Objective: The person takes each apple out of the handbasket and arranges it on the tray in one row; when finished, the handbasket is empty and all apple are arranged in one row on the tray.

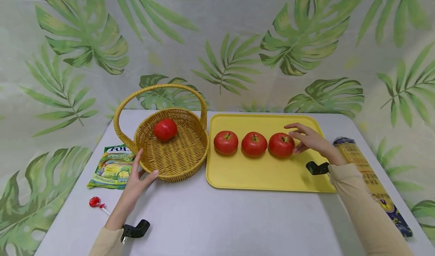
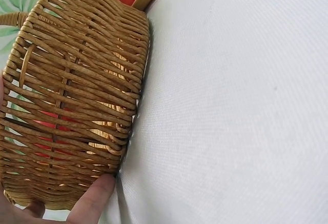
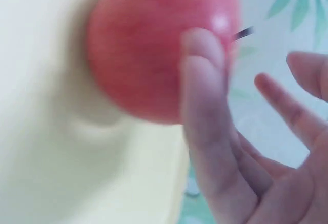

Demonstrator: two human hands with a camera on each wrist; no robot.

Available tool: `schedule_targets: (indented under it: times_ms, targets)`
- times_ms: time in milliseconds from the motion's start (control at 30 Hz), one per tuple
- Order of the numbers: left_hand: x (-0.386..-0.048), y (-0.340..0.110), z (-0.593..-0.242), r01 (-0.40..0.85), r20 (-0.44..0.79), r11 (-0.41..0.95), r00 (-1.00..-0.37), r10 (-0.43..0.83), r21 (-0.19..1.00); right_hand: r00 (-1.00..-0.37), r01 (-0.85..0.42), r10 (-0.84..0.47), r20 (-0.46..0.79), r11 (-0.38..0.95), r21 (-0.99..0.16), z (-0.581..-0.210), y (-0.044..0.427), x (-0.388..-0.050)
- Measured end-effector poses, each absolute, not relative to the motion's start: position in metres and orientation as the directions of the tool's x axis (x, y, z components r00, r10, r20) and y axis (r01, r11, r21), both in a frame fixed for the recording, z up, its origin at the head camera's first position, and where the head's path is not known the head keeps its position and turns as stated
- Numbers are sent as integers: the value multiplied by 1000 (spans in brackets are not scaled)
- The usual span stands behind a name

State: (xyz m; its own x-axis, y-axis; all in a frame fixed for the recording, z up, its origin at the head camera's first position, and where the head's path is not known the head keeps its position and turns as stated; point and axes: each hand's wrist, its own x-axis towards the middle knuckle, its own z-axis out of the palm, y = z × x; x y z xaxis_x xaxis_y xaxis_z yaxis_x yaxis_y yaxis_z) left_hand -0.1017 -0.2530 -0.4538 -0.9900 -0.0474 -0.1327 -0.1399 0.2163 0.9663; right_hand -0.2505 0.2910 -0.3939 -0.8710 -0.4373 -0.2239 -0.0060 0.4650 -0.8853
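Note:
A yellow wicker basket (image 1: 173,150) with a tall hoop handle stands on the left, one red apple (image 1: 165,130) lying inside it. My left hand (image 1: 136,182) rests against the basket's near left outer side, thumb and fingers spread along the wall. In the left wrist view the thumb (image 2: 95,198) touches the low woven wall. A yellow tray (image 1: 258,175) holds three red apples in a row: left (image 1: 225,142), middle (image 1: 254,144) and right (image 1: 281,145). My right hand (image 1: 310,139) is at the right apple, fingers spread; in the right wrist view fingertips overlap its side, contact unclear.
A green candy bag (image 1: 113,167) lies left of the basket, with a red lollipop (image 1: 95,202) nearer the front. At the right, a long yellow-and-blue package (image 1: 370,180) lies beside the tray. A leaf-patterned cloth (image 1: 234,22) hangs behind the white table (image 1: 238,222).

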Motion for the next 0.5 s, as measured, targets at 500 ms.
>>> schedule_targets:
  times_ms: [500]
  targets:
    - [-102, -253, -456, -131, -120, 217, -991, -61, 967, -745, -264, -667, -22, 324, -908, -368, 172, -249]
